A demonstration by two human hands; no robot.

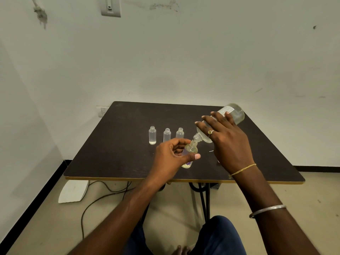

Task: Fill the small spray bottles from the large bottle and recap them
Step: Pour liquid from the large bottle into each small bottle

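Observation:
My right hand (228, 142) grips the large clear bottle (233, 112), tipped mouth-down to the left. Its neck meets the open mouth of a small bottle with a purple label (191, 149), which my left hand (171, 157) holds tilted just above the dark table (119, 144). Three uncapped small clear bottles stand upright in a row behind my left hand: the left one (152, 135), the middle one (166, 134) and the right one (180, 133). Something small and white (211, 150) lies on the table, mostly hidden by my right hand.
The table's far edge stands against a white wall. On the floor under the table's left side lie a white slab (73, 191) and loose cables (103, 196). The table's metal leg (205, 199) stands in front of my knees.

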